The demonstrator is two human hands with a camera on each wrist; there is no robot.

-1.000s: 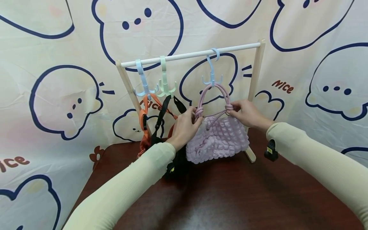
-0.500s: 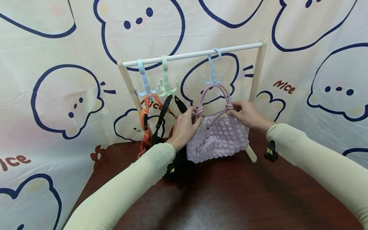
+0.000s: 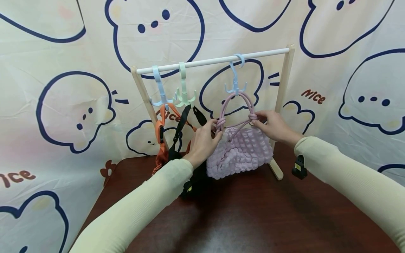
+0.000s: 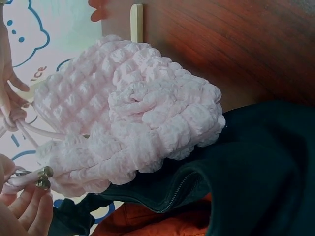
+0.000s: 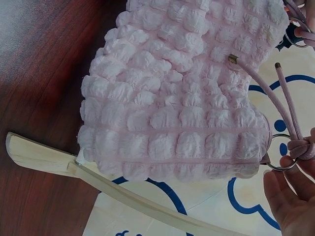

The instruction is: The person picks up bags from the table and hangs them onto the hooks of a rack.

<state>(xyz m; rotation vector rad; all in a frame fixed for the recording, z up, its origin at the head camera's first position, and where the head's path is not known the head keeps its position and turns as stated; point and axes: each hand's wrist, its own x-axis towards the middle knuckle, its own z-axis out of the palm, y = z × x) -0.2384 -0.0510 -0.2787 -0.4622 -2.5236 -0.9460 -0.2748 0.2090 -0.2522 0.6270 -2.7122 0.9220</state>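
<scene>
A pink puffy handbag [image 3: 242,151] hangs by its rope handle [image 3: 225,105] from a blue hook hanger [image 3: 235,82] on the rack. My left hand [image 3: 202,142] pinches the knot at the handle's left end. At the right end, my right hand [image 3: 273,124] pinches the other knot. The left wrist view shows the left fingers at the cord's metal tips [image 4: 44,178]. In the right wrist view the right fingers are at the knot, beside a metal ring [image 5: 282,153]. The bag's bubbly fabric [image 5: 162,98] fills much of both wrist views.
Left of the handbag, an orange bag [image 3: 161,154] hangs from another blue hanger [image 3: 160,89], and a black bag [image 3: 199,175] from a green hanger [image 3: 183,88]. The white rail [image 3: 212,61] spans wooden posts on the dark table [image 3: 253,218]. A printed cloth backs it.
The whole scene shifts slightly right in the head view. Both hands keep their hold on the handle knots, and the handbag stays hanging from the hook.
</scene>
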